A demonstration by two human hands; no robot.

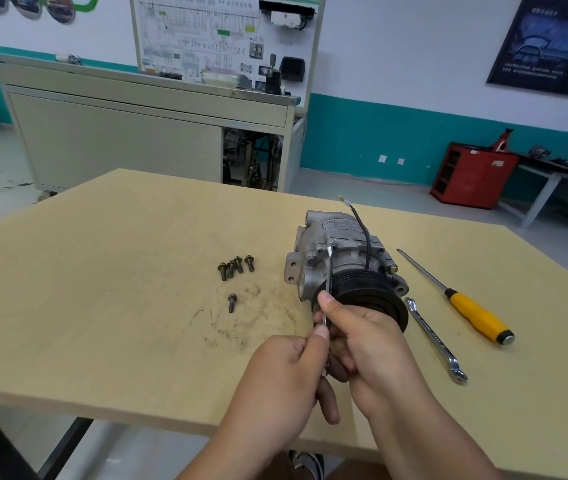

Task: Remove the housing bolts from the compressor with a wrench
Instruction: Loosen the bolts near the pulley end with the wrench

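Observation:
A grey metal compressor [338,252] with a black pulley [367,294] lies on the wooden table [102,289], pulley end toward me. A thin silver wrench [328,271] reaches from both hands up to the housing top. My right hand [369,344] grips the wrench shaft, thumb pointing up along it. My left hand [286,379] pinches the wrench's lower end just below. Several removed bolts [236,266] lie in a cluster left of the compressor, and one more bolt [231,302] lies alone nearer me.
A second wrench [435,337] lies on the table right of the pulley. Beyond it lies a yellow-handled screwdriver [476,310]. A grey cabinet [137,133] stands behind the table, and a red tool box [471,174] sits by the far wall.

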